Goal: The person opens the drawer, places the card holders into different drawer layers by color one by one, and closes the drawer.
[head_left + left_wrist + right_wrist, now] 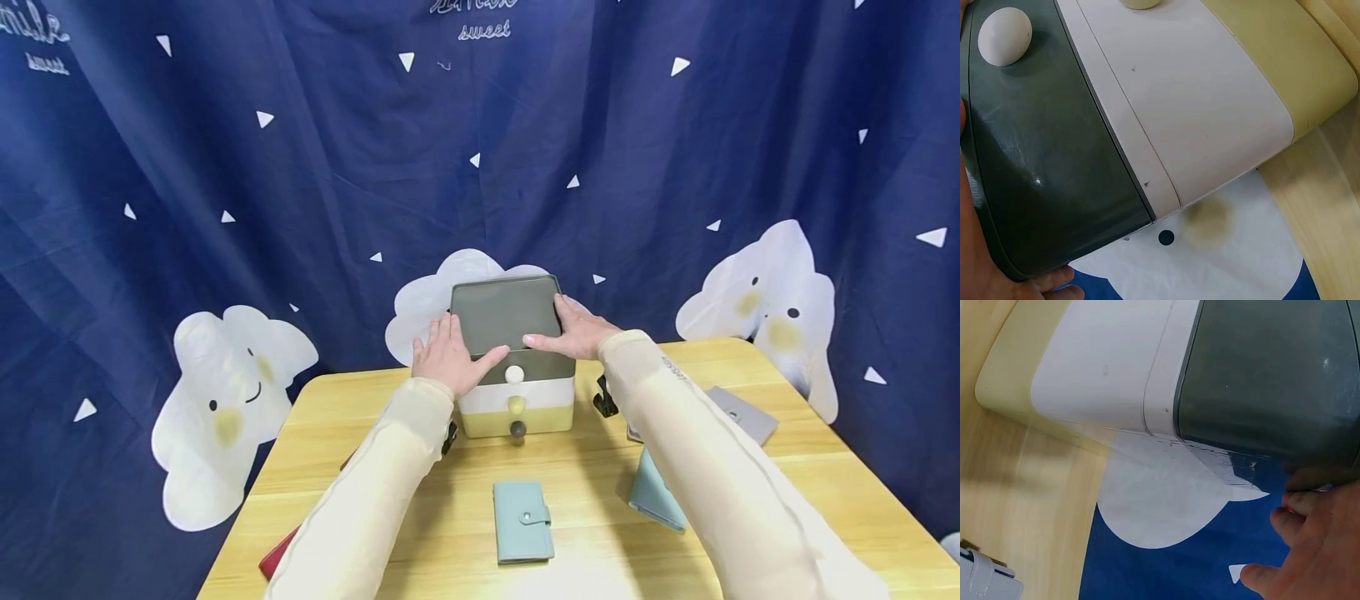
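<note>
A small drawer box (483, 396) stands at the back of the table, its tiers dark green, white and yellow, each with a round knob. My left hand (448, 358) lies at the left top edge, fingers straight along the side and thumb toward the front. Opposite it, my right hand (579, 332) touches the right top edge with extended fingers, its thumb also pointing inward. In the left wrist view, fingertips (1060, 281) show past the corner of the dark green tier. The right wrist view has the right fingers (1291, 519) close beside that tier.
A light blue snap wallet (522, 521) lies at the front middle. Another blue wallet (654, 496) and a grey one (742, 415) are near the right forearm. A red item (277, 556) is partly under the left sleeve. Black objects (604, 400) flank the box; a curtain hangs behind.
</note>
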A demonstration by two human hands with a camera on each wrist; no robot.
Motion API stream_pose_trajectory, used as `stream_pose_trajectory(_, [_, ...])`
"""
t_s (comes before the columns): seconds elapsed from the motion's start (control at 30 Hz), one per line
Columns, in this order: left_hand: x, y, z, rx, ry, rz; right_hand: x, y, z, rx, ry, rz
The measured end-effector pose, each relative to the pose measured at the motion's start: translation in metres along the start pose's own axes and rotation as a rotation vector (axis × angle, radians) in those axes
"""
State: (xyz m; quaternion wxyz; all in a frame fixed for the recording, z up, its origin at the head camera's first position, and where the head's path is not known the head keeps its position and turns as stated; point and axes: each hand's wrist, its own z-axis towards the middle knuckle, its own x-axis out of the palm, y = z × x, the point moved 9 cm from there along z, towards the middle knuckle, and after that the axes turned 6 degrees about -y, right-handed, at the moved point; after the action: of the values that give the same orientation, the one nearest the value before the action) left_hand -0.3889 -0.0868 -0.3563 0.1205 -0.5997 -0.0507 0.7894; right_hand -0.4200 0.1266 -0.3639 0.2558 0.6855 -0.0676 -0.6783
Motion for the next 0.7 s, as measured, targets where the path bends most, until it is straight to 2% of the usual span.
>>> stream_pose_trajectory(0.43, [0.0034, -0.0005, 0.0043, 0.001, -0.01, 0.005, -0.0044, 0.0026, -0.0045, 0.007, 0.028, 0.021])
stream_pose_trajectory(0.7, [0.0033, 0.0004, 0.0011, -0.01, -0.007, 0.0, -0.0019, 0.0033, -0.003, -0.017, -0.001, 0.045])
